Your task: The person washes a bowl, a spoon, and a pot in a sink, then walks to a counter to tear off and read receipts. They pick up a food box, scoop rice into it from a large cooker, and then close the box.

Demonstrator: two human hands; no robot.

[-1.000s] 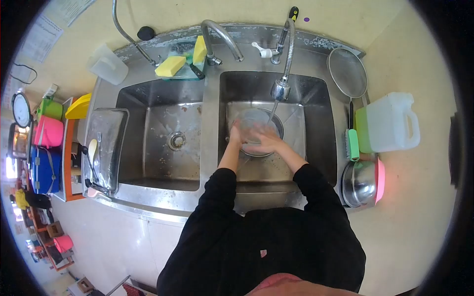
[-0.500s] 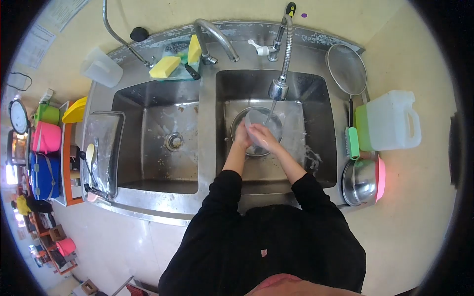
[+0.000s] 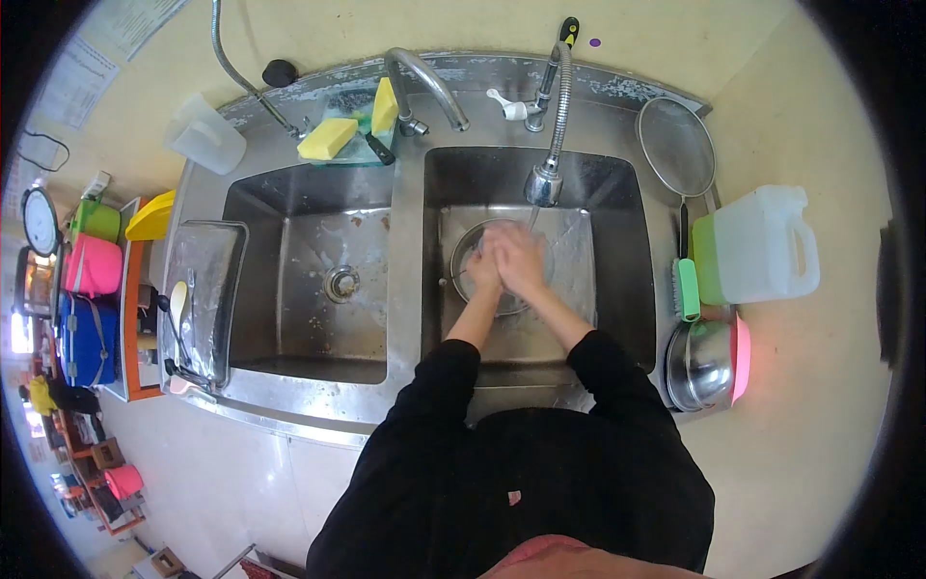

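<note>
Fingers of the right hand (image 3: pixel 519 259) lie nearly straight and close together against the left hand (image 3: pixel 485 270); whether anything thin is held between the palms cannot be told. Directly beneath both hands sits a round metal bowl (image 3: pixel 464 245), its rim showing to their left, with no long axis. Water (image 3: pixel 533 217) drops from the spray nozzle (image 3: pixel 545 183) near the fingertips, the right hand being nearer the stream. Around the bowl spreads the right-hand basin (image 3: pixel 625 280); a green brush (image 3: pixel 688 289) lies well apart, beyond its right edge.
</note>
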